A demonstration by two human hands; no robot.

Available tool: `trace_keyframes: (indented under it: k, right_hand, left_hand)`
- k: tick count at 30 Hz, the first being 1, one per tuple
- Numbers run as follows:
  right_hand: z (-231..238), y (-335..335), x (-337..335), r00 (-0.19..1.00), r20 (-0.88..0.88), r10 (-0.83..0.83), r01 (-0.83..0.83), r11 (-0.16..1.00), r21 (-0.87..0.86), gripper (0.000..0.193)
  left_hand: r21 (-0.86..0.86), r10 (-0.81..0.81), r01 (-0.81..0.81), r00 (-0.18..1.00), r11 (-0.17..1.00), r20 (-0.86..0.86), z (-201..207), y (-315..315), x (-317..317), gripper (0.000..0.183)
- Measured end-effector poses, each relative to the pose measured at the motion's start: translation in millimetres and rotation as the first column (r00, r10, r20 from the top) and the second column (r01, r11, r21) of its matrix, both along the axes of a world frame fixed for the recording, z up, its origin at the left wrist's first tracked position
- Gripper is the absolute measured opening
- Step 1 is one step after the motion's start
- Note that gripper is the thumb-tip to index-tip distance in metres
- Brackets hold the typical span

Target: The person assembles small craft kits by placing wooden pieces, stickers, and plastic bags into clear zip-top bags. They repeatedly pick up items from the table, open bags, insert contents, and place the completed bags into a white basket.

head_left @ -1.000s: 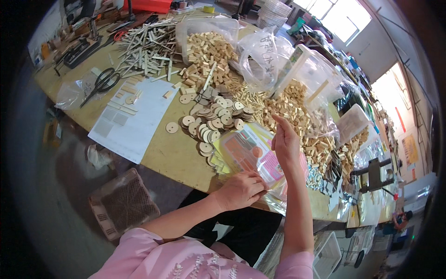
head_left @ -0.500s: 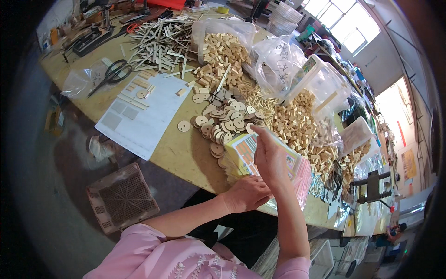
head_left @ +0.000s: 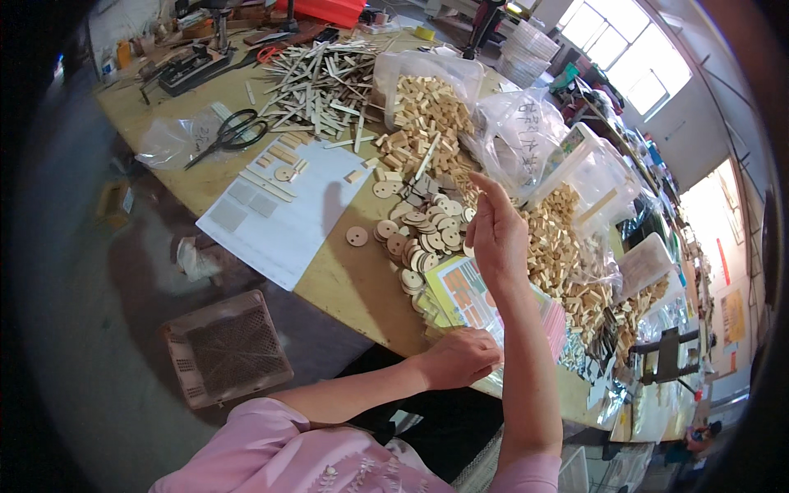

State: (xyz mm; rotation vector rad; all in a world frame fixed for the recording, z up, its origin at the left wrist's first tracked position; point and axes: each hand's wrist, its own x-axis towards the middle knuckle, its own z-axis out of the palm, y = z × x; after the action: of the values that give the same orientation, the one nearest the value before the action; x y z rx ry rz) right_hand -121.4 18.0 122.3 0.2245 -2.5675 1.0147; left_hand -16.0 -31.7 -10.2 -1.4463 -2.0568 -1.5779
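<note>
My right hand (head_left: 499,242) is raised over the table between the heap of round wooden discs (head_left: 429,232) and the pile of small wooden blocks (head_left: 557,238). Its index finger points forward, and nothing shows in it. Close to the table's front edge, my left hand (head_left: 462,358) is curled at the near side of a stack of printed cards (head_left: 465,289) in clear plastic. What its fingers hold, if anything, is hidden. Further left lies a white sheet (head_left: 283,222) bearing a disc, sticks, blocks and grey squares.
Black scissors (head_left: 234,135) lie beside a clear bag (head_left: 168,146). Flat wooden sticks (head_left: 325,82) are heaped at the back. Blocks spill from a plastic tub (head_left: 472,74), with plastic bags (head_left: 518,123) to its right. A plastic basket (head_left: 182,370) stands below the table's left side.
My right hand has lifted off the printed cards and moved forward, its shadow now on the white sheet. The left hand stays by the stack. The whole view has shifted slightly.
</note>
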Motion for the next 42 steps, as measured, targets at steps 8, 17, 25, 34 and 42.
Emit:
trace_keyframes:
  k: [8, 17, 25, 34, 42]
  right_hand:
    - [31, -46, 71, 0.965, 0.026, 0.261, -0.258, 0.925, 0.277, 0.039]
    - [-54, 39, 212, 0.958, 0.14, 0.25, -0.26, 0.964, 0.055, 0.01]
    - [-58, 73, 315, 0.942, 0.301, -0.146, 0.321, 0.65, -0.689, 0.016]
    - [-119, 67, 383, 0.767, 0.641, 0.022, 0.589, 0.373, -0.717, 0.024]
    - [-193, 63, 394, 0.605, 0.767, 0.212, 0.684, 0.354, -0.638, 0.023]
  left_hand:
    - [0.17, -0.145, 0.108, 0.964, 0.979, 0.223, -10, 6, 4, 0.029]
    - [0.176, 0.105, -0.11, 0.994, 0.978, 0.035, 7, -5, -4, 0.019]
    - [0.217, 0.114, -0.064, 0.967, 0.974, -0.227, 79, -34, 52, 0.028]
    - [-0.2, -0.337, 0.296, 0.915, 0.934, -0.221, 20, -47, 138, 0.033]
    - [-0.449, -0.398, 0.331, 0.916, 0.83, -0.06, -53, -54, 140, 0.026]
